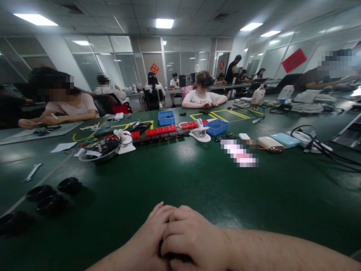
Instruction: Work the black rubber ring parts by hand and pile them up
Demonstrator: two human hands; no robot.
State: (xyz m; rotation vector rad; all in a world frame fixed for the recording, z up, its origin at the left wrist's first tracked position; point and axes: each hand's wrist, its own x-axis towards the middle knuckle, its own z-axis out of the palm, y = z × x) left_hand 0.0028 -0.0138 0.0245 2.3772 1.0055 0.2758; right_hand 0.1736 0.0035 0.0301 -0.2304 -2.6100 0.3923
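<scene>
Both of my hands rest clasped at the near edge of the worktop [197, 180], about midway along it. My right hand [194, 241] lies folded over my left hand [146, 242], fingers of each curled shut around the other. A dark sliver shows under the right palm; I cannot tell whether it is a small part or only shadow.

Closest to them are the black round caps [69, 185], four loose pieces grouped toward the near left corner. They lie to the left of the hands and a little farther in from the edge, well apart from both. My left hand is the nearer one; the right would have to cross over it. The caps sit flat and have no long axis to line up with.

Beyond the caps, close to the left edge, a small wrench [32, 172] lies flat with its length running diagonally, from near-left to far-right.

Along the middle of the worktop, well out of reach, I see a clear bowl [98, 152] of cables, a red power strip [160, 130], a white clamp [199, 132] and two blue bins [216, 127]. A co-worker [70, 107] sits at the far left edge with hands on their own work.
</scene>
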